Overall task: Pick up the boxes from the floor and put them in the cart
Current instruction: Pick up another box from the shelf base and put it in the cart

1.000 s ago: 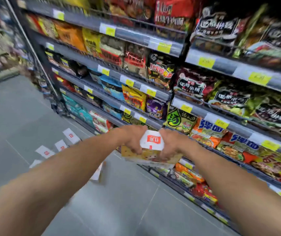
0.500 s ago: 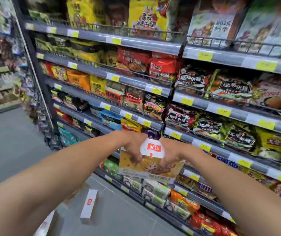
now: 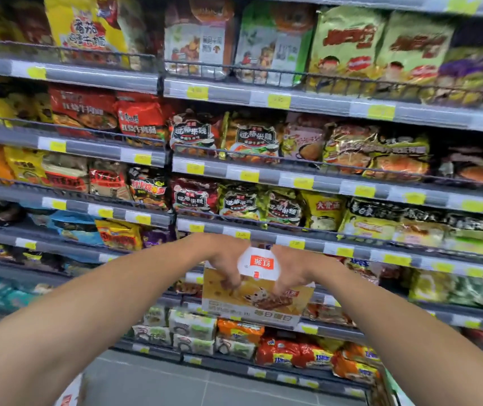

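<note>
Your left hand (image 3: 224, 266) and right hand (image 3: 291, 273) are both gripping the box (image 3: 259, 300), fingers closed on it, before the shelves (image 3: 322, 183).

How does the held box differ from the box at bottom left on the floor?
The held box is up at shelf height, gripped by left hand and right hand; the floor box lies loose. Held box is in full view; floor box is cut off by the frame. Both show white with a red logo.

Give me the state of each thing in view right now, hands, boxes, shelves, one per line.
left hand: gripping the box from its left side
right hand: gripping the box from its right side
box: held up in front of the shelves
box on floor: lying at the bottom edge
shelves: stocked with packets
</note>
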### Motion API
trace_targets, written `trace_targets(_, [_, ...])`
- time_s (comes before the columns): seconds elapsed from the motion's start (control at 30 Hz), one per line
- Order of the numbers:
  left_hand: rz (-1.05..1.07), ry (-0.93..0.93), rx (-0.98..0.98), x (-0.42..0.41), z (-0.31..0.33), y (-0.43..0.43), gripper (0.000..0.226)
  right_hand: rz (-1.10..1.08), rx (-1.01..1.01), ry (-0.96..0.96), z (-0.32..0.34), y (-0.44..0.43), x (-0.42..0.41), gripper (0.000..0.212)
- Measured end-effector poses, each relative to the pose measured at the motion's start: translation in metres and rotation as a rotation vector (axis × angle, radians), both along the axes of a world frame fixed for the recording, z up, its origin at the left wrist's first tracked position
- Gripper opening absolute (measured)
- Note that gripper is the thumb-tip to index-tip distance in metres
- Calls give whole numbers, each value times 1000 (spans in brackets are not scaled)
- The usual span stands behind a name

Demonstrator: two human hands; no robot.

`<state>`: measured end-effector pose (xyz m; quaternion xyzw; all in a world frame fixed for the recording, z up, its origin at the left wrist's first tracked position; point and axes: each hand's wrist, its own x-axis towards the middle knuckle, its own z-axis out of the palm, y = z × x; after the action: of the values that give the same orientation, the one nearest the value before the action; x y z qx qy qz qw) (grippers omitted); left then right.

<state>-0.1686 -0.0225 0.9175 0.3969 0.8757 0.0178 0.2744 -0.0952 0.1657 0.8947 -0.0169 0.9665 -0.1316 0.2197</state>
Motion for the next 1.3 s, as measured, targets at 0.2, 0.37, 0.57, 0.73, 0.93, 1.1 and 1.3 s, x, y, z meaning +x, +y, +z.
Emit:
trace_targets(0.2, [-185, 7, 20, 55, -11, 159, 73, -222, 66, -1, -3, 139, 96, 73])
trace_targets(0.37, [-374, 15, 19, 105, -20, 264, 83, -390, 62, -20, -6, 219, 174, 72])
trace_targets(0.57, [-596, -4, 2, 170, -33, 367, 74, -601, 101, -14, -22, 289, 265, 79])
trace_targets(0.73, [-828, 23, 3, 221, -47, 438, 63, -791, 96, 24, -46, 324, 338, 80])
trace_targets(0.93, [-1057, 32, -10, 267, -78, 516, 62, -1030, 34, 25, -88, 360, 393, 85])
trace_targets(1.1, [-1212, 133, -23, 279, -123, 581, 74, -1168, 3, 40, -133, 389, 411, 75])
trace_targets(1.3, [-1368, 125, -40, 269, -196, 653, 75, -1381, -15, 2, -205, 420, 398, 101])
